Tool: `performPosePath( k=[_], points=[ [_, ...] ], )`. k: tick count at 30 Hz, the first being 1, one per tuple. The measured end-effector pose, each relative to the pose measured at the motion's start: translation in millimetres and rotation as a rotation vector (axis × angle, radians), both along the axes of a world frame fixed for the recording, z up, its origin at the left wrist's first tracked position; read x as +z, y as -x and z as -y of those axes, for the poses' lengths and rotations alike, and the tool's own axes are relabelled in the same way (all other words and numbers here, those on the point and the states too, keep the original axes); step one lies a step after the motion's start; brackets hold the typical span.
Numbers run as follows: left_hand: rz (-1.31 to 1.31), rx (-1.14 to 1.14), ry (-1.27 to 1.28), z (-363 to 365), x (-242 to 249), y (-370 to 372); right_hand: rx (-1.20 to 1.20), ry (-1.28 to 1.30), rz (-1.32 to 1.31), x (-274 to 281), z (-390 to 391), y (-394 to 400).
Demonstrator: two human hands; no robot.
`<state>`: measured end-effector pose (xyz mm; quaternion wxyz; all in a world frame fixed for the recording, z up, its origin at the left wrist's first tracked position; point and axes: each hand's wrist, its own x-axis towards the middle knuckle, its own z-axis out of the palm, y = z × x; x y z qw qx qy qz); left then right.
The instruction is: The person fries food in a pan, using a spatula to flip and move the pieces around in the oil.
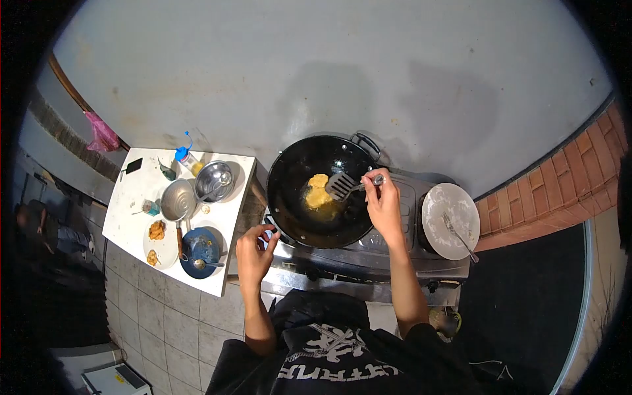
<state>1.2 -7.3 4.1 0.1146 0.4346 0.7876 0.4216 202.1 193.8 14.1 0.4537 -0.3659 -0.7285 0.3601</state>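
My right hand (383, 201) is closed round the handle of a slotted spatula (341, 187). Its slotted blade is inside a black wok (289, 164), against the right side of a yellow battered piece of food (317, 196) lying in a little oil. At the wok's lower left, my left hand (255, 253) pinches the small side handle (270, 221) between thumb and fingers. The wok sits on the left part of a metal gas stove (388, 237).
On the right of the stove sits a floury white plate (438, 224) with a fork (461, 238). A white table (131, 197) at left bears a saucepan (176, 199), a steel bowl (214, 172), a blue plate (201, 243), a plate of fried pieces (170, 253) and a blue-topped bottle (187, 158). A grey wall (329, 66) rises behind.
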Motion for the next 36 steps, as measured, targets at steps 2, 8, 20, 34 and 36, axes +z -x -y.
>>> performPosePath(
  k=[2, 8, 20, 34, 36],
  points=[
    [-0.01, 0.0, -0.008, -1, 0, 0, 0.005, -0.035, -0.06, -6, -3, 6],
    [0.019, 0.008, -0.001, 0, 0, 0, -0.008, 0.017, -0.166, -7, -5, 27],
    [0.016, 0.045, 0.01, 4, 0, 3, 0.003, -0.015, -0.087, -2, -6, 39],
    [0.002, 0.026, -0.012, 2, -1, 0, 0.068, -0.051, 0.081, 4, 14, 16],
    [0.007, 0.027, -0.014, 2, -1, 0, 0.069, -0.07, 0.07, 7, 17, 15]
  ],
)
